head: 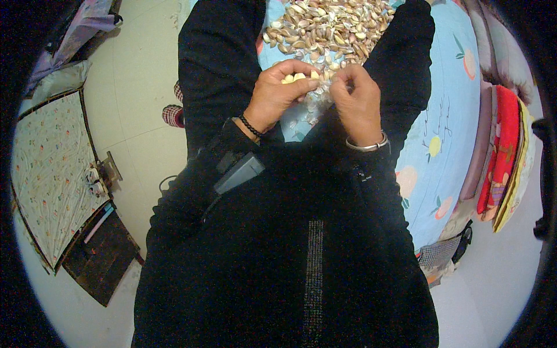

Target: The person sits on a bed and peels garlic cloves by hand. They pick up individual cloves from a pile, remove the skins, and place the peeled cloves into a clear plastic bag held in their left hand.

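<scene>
Several peeled garlic cloves [299, 76] lie in the curl of my left hand [276, 91], and one more clove [314, 75] is pinched at its thumb and forefinger. Close beside it, my right hand [359, 102] has its fingers bent and the thumb and forefinger drawn together. Whether a bit of skin is between them I cannot tell. Thin pale garlic skins [312, 111] lie below and between the hands on a blue patterned sheet [293, 126]. Beyond my hands spreads a large heap of unpeeled garlic cloves [330, 26], between my black-clothed legs.
To the right, the sheet continues to folded red and yellow bedding [500, 152] and a checked cloth item [441, 252]. On the left are a pale tiled floor [130, 95], a table with a patterned cover [52, 174] and a dark wooden stool or board [104, 256]. A checked slipper [173, 115] shows beside my leg.
</scene>
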The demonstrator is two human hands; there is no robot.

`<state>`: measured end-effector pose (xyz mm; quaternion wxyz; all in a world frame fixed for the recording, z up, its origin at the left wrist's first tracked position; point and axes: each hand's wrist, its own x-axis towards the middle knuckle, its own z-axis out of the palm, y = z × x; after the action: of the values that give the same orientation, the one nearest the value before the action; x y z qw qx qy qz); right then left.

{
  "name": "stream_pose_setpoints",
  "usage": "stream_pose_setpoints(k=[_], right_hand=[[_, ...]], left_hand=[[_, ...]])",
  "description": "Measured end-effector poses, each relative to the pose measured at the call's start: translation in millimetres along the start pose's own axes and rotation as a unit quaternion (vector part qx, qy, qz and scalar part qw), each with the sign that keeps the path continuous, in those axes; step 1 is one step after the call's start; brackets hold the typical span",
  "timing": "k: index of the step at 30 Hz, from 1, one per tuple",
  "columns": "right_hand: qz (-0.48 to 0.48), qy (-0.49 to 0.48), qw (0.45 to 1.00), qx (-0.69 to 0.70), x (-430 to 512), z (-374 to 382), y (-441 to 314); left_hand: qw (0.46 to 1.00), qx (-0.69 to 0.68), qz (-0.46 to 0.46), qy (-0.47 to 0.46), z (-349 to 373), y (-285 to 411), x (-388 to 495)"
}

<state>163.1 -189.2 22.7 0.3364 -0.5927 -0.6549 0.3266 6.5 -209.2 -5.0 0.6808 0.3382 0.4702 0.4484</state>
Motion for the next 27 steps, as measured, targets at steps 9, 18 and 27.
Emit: stream_pose_setpoints(k=[9,18,27], right_hand=[[0.068,-0.089,0.993,-0.038,2,-17,7],[0.068,-0.119,0.976,0.170,0,-3,3],[0.027,-0.100,0.988,0.114,-1,-2,-2]], left_hand=[[0.945,-0.286,-0.088,-0.132,-12,-1,5],[0.925,-0.324,-0.091,-0.178,-13,-6,7],[0.950,-0.253,-0.076,-0.166,-8,1,4]])
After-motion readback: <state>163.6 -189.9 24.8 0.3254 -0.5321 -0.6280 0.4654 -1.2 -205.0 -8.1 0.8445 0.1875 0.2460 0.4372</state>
